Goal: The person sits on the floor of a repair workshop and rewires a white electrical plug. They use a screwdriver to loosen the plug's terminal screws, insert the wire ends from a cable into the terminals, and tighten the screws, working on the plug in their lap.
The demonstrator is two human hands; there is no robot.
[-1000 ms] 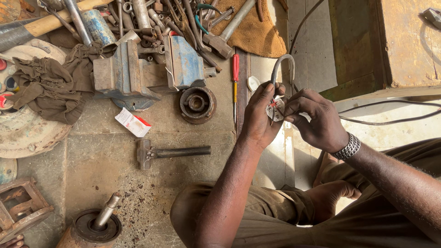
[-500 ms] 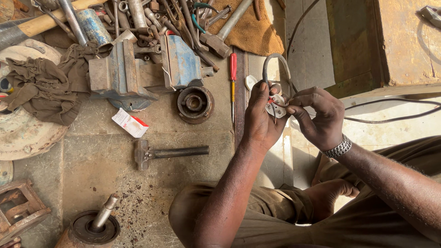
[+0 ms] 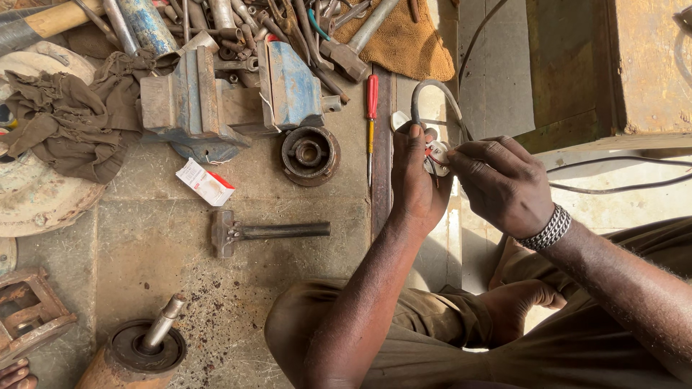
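Note:
My left hand [image 3: 417,184] holds a small white electrical plug [image 3: 435,160] with a grey cable [image 3: 432,95] looping up out of it. My right hand [image 3: 504,184], with a metal bracelet on the wrist, pinches at the plug's thin red and white wires. Both hands meet over a concrete floor, right of a red-handled screwdriver [image 3: 371,115]. My legs in khaki trousers are folded below.
A blue bench vise [image 3: 231,97] lies at upper left beside a dark rag [image 3: 65,130], a round metal pulley [image 3: 310,153], a steel hammer [image 3: 263,232], a small white and red packet [image 3: 205,182] and a heap of tools. A rusty metal box [image 3: 613,68] stands upper right.
My view has shifted slightly, so everything sits a little lower in frame. Both hands stay on the plug, the right fingers working at its wires.

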